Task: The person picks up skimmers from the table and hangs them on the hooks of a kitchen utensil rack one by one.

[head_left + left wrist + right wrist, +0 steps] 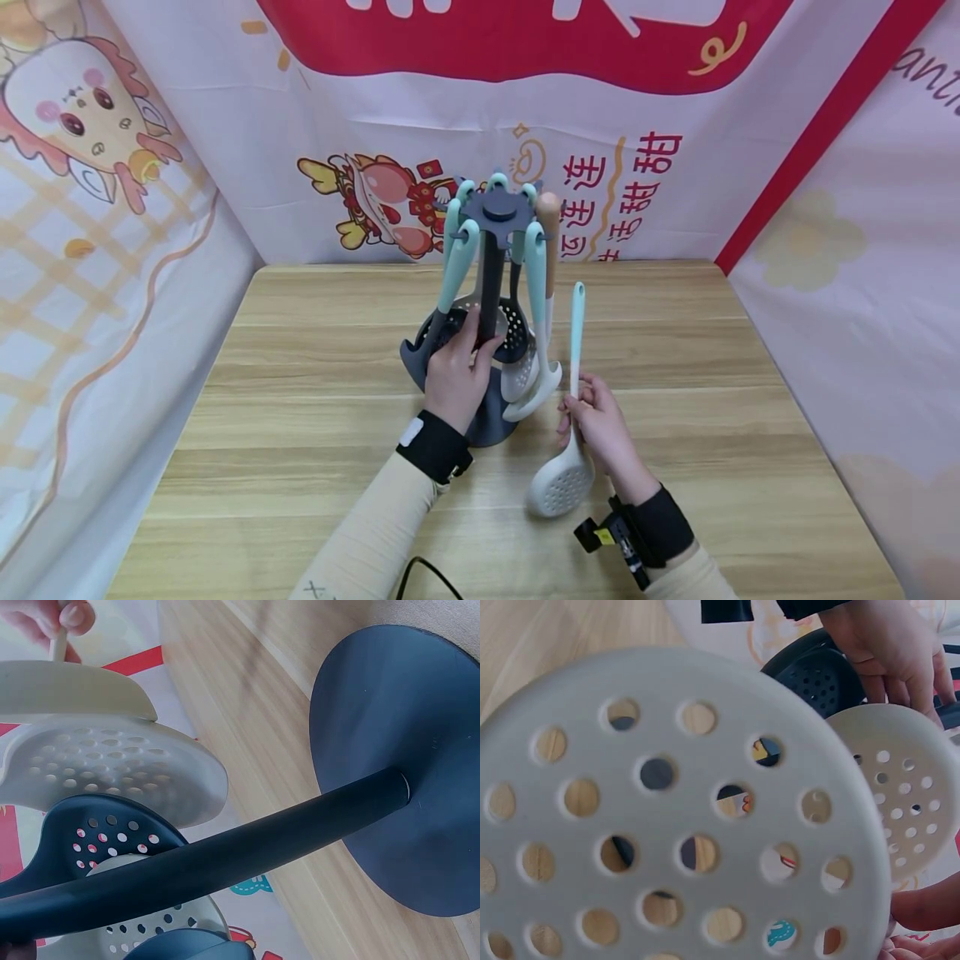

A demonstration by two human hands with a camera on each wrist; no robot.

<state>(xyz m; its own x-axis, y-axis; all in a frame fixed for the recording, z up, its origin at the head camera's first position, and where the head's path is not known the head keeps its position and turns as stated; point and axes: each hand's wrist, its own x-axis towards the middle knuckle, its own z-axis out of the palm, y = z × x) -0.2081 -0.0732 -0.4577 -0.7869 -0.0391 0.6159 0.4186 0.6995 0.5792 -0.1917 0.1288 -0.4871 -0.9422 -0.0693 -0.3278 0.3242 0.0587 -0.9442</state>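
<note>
My left hand [457,375] grips the dark pole [491,287] of a utensil stand, thumb and fingers around its lower half. Pinched by its shaft in my right hand [600,421] is a skimmer [562,486] with a pale grey perforated head and mint handle. It points head down toward me, handle up, to the right of the stand. The head's holes fill much of the right wrist view, where the skimmer [697,750] partly hides the stand. The stand's round dark base [390,735] shows in the left wrist view.
Several utensils with mint handles hang around the stand, among them a white ladle [536,400] and a dark perforated one [56,836]. A wooden-ended handle [549,250] hangs at its right. The wood-grain table [300,400] backs onto a printed cloth [270,167]. A black cable [423,562] lies near the front.
</note>
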